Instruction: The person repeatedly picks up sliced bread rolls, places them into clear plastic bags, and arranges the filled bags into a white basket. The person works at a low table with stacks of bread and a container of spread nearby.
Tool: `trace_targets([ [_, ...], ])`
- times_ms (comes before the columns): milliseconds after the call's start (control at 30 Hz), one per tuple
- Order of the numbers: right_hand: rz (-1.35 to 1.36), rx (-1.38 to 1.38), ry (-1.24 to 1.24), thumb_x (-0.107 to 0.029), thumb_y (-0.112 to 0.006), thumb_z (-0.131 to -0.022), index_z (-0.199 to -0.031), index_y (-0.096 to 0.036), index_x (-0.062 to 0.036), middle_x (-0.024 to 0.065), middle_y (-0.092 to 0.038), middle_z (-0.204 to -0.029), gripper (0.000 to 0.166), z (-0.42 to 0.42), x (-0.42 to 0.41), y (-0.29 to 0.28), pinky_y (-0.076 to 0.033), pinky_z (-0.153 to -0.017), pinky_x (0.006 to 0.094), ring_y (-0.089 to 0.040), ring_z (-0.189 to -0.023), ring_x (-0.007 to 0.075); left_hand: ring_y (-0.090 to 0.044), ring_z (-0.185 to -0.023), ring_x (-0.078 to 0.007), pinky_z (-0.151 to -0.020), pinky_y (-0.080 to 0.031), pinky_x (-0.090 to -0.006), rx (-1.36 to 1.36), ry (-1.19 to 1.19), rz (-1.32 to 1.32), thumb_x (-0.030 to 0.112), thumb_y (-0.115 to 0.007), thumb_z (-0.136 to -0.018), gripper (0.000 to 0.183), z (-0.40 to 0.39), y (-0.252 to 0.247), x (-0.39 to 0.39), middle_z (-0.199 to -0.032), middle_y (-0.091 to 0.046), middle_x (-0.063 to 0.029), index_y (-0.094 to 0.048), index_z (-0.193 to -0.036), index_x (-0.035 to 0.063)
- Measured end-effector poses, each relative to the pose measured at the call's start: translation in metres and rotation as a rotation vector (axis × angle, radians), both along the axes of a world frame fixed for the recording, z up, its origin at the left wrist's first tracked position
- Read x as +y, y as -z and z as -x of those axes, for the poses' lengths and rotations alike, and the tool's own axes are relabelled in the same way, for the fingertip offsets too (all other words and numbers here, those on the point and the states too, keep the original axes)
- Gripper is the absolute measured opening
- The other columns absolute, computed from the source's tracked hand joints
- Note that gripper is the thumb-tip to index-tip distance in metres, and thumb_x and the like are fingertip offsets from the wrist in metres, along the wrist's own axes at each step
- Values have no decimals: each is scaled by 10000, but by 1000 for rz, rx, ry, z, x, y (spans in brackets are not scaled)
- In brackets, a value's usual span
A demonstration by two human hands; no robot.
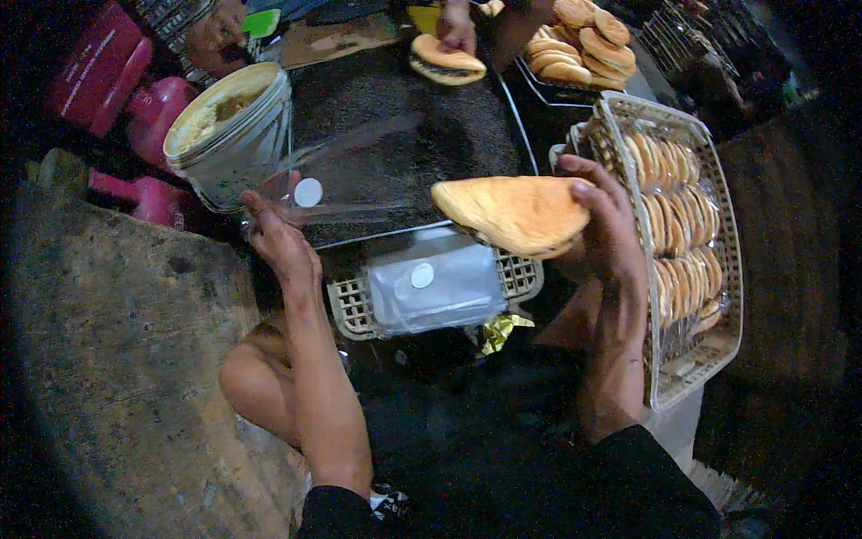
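Note:
My left hand point(286, 246) grips the edge of a clear plastic bag point(363, 212), which stretches to the right over a dark surface point(404, 141). A white round spot point(308, 192) shows on the bag near my fingers. In my right hand point(616, 236) is a folded flat bread point(515, 209), golden on top, with a dark filling just visible along its lower edge. The bread is to the right of the bag, apart from it. Below both hands, a stack of clear plastic bags point(444, 296) rests on an upturned-looking plastic basket point(353, 310).
On the right, a tilted plastic crate point(731, 296) holds bagged breads point(680, 215). A tub point(236, 155) containing a pale substance stands at left. Across the surface, another person's hand point(458, 30) holds a filled bread point(448, 64). Loose breads point(596, 50) are piled at the back.

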State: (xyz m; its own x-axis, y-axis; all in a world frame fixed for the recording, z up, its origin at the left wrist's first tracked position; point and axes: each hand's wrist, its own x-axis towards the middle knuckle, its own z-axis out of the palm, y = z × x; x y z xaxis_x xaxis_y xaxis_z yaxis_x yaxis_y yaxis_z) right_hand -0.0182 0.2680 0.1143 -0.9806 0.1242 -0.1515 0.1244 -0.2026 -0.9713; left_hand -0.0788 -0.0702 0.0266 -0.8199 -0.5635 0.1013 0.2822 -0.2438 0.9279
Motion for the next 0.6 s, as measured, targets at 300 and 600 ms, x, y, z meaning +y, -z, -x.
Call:
trace_targets([
  [300,-147,172,-39,-291,-670,-855,-1226,-483,17,95,-653,-883,517,1,-47,-24,-483,-771,263,-612,-828,148,-558,-1123,-240,-879,-518,-378,36,566,-157,518,-453,-938,540,-58,-63,97,-1189,-579,-131,-503,-1232,68],
  [600,-1033,923,183,-58,-707,-749,-1087,-582,-58,183,-456,-1285,360,-28,-71,-36,-357,-1020,419,-422,-1237,349,-622,-986,-216,-883,-506,-339,-78,570,-840,405,-596,-896,486,-71,-62,121,-1091,-631,-94,-513,-1235,67],
])
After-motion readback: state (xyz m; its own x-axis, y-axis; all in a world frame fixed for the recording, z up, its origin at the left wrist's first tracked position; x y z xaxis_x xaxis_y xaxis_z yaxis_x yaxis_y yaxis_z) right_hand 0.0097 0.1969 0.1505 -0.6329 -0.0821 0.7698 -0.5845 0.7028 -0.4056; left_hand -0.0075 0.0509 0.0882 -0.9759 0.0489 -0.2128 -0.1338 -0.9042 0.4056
